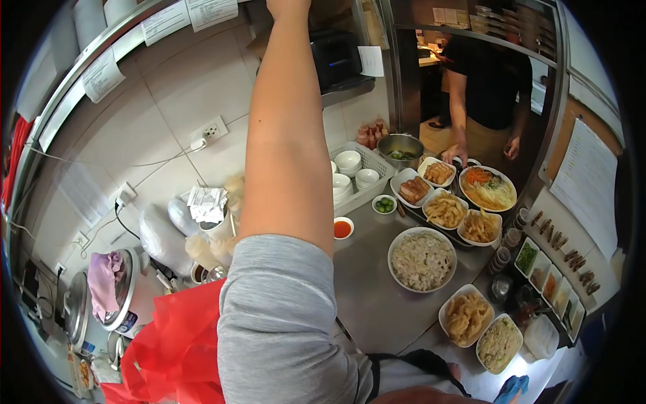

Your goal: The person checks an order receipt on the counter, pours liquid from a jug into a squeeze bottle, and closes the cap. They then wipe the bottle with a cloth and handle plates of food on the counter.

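Note:
My left arm reaches straight up through the middle of the view. Only the base of my left hand (289, 7) shows at the top edge, so its fingers are hidden. Close by it are a black printer (336, 60) with a paper slip and a rail with printed order slips (212, 10). My right hand does not show plainly; a strip of skin lies at the bottom edge. Right of my arm, the steel counter (363, 289) bears a big bowl of rice (422, 259), a bowl of fried pieces (469, 316) and another rice bowl (499, 345).
Behind a pass window, a co-worker's hand (455, 153) touches a tray with fries (445, 209), meat and a shredded-vegetable plate (488, 187). A basket of white bowls (363, 176) stands at the wall. Rice cookers (131, 296) and red plastic (178, 337) are left.

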Available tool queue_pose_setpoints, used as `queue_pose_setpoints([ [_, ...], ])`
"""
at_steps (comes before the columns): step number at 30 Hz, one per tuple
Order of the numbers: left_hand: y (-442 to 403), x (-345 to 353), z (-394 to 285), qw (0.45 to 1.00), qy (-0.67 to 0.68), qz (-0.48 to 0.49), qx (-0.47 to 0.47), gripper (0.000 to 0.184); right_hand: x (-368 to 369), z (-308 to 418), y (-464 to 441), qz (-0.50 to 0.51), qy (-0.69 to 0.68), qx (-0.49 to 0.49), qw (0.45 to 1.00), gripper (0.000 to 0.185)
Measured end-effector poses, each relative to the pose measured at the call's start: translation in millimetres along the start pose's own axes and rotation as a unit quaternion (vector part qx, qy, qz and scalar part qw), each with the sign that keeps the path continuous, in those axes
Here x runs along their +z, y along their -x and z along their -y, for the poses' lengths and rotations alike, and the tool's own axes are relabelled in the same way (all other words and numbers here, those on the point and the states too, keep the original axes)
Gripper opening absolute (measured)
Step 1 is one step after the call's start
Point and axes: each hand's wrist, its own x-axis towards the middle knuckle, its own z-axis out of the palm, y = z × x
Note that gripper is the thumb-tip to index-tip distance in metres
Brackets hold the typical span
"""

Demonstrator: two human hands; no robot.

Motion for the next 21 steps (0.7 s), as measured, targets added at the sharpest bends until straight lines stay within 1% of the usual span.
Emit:
queue_pose_setpoints([
  [3, 15, -8, 4, 0.999, -0.029, -0.024, -0.014, 0.027, -1, -1, 3, -0.008, 0.004, 0.003, 1.0, 0.012],
  [6, 32, -41, 9, 0.995, 0.084, -0.003, -0.057, 0.032, -3, -4, 7, -0.013, 0.007, 0.004, 1.0, 0.012],
  [8, 36, -53, 38, 0.993, 0.093, -0.054, -0.044, 0.033, -4, -6, 9, -0.013, 0.008, 0.005, 1.0, 0.012],
  [9, 29, -50, 72, 0.97, 0.21, -0.035, -0.122, 0.03, -4, -7, 9, -0.013, 0.008, 0.005, 1.0, 0.012],
  [10, 27, -62, 85, 0.95, 0.26, -0.051, -0.164, 0.031, -4, -8, 10, -0.012, 0.009, 0.006, 1.0, 0.012],
  [12, 29, -106, 81, 0.902, 0.315, -0.055, -0.289, 0.038, -2, -9, 10, -0.014, 0.012, 0.004, 1.0, 0.011],
  [15, 23, -152, 88, 0.88, 0.34, -0.092, -0.319, 0.043, 0, -11, 7, -0.011, 0.015, 0.0, 1.0, 0.011],
  [18, 17, -182, 85, 0.891, 0.321, -0.101, -0.305, 0.042, 3, -12, 4, -0.014, 0.017, 0.001, 1.0, 0.011],
  [19, 16, -188, 81, 0.888, 0.324, -0.105, -0.309, 0.041, 4, -12, 5, -0.015, 0.017, 0.001, 1.0, 0.011],
  [21, 11, -190, 84, 0.892, 0.332, -0.107, -0.288, 0.039, 5, -12, 5, -0.017, 0.02, 0.005, 1.0, 0.01],
])
